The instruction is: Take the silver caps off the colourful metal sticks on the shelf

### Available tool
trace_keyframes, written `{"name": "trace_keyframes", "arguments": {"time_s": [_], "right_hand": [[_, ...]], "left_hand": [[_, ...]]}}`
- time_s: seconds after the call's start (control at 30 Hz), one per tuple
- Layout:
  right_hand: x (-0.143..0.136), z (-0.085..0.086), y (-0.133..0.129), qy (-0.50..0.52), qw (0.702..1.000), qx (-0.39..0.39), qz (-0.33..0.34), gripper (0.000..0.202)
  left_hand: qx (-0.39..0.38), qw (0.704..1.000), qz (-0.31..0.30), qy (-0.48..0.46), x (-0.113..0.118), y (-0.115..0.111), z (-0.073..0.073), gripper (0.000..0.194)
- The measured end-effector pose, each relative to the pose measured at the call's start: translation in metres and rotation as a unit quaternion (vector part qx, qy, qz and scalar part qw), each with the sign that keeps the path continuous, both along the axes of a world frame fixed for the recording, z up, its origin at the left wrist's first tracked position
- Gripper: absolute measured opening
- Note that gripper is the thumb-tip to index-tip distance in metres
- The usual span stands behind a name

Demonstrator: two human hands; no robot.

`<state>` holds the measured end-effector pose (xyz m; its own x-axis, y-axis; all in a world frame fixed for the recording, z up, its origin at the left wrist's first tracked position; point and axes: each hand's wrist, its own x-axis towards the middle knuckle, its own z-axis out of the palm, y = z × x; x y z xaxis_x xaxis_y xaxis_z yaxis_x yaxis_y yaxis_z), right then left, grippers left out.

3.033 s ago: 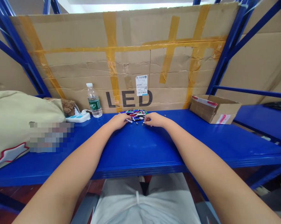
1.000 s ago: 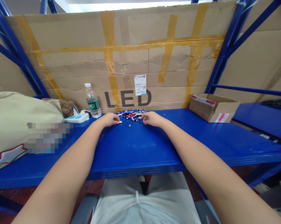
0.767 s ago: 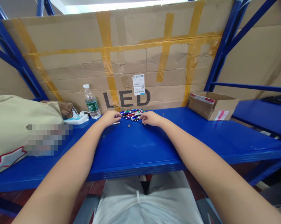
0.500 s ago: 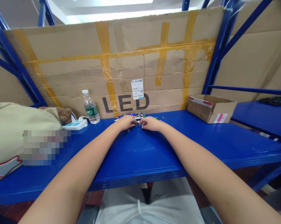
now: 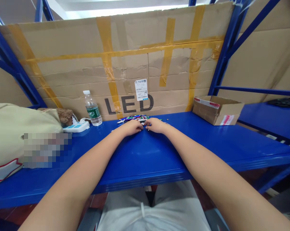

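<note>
A pile of slim, pen-like sticks (image 5: pixel 124 120) in blue, green, red, silver and white lies at the back of the blue table, partly hidden behind my hands. My left hand (image 5: pixel 133 127) rests just in front of the pile, fingers curled in and pressed together. Close to its right, my right hand (image 5: pixel 156 125) is pinched, thumb toward the left hand. A tiny pale, shiny bit shows at its fingertips. The two hands are a small gap apart. Whatever each holds is too small and too covered to name.
On the left, a water bottle (image 5: pixel 93 110) stands beside a white power strip (image 5: pixel 77 127) and a large pale-green bag (image 5: pixel 22 120). An open cardboard box (image 5: pixel 217 110) sits at the right. A taped cardboard sheet (image 5: pixel 130 73) walls off the back.
My fingertips have shifted slightly; the dark and silver piece seen between them earlier is no longer visible there. The whole view has tilted a little.
</note>
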<state>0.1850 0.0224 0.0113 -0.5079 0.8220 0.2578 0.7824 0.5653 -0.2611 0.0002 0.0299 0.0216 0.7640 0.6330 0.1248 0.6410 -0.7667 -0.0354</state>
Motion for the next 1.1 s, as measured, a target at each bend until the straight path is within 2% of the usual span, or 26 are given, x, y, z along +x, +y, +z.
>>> {"name": "trace_keyframes", "arguments": {"time_s": [0.07,0.2,0.43,0.6,0.7,0.77,0.93,1.1], "right_hand": [[-0.001,-0.002,0.001,-0.017,1.000,0.012,-0.011,0.022],[0.000,-0.006,0.006,-0.039,0.998,0.036,-0.040,0.021],[0.004,0.005,-0.001,-0.039,0.998,-0.045,0.004,0.025],[0.007,0.007,-0.001,0.005,0.999,-0.013,-0.050,0.028],[0.010,0.004,0.003,0.022,0.996,0.031,-0.082,0.031],[0.012,0.003,0.005,0.043,0.995,0.045,-0.072,0.031],[0.008,0.006,-0.001,0.121,0.993,0.002,0.007,0.024],[0.000,0.009,-0.008,0.209,0.975,-0.058,0.041,0.018]], "left_hand": [[-0.013,0.999,0.015,-0.036,-0.003,0.000,0.002,0.021],[0.056,0.991,0.085,-0.084,-0.012,0.007,0.002,0.024],[0.053,0.990,0.128,-0.022,-0.004,0.017,-0.005,0.020],[0.053,0.985,0.165,0.005,0.004,0.012,-0.003,0.016],[0.090,0.984,0.153,-0.025,-0.001,0.006,0.003,0.017],[0.104,0.984,0.133,-0.061,-0.007,0.003,0.007,0.018],[0.087,0.984,0.103,-0.113,-0.020,-0.002,0.012,0.015],[0.062,0.982,0.096,-0.153,-0.017,-0.012,0.014,0.013]]}}
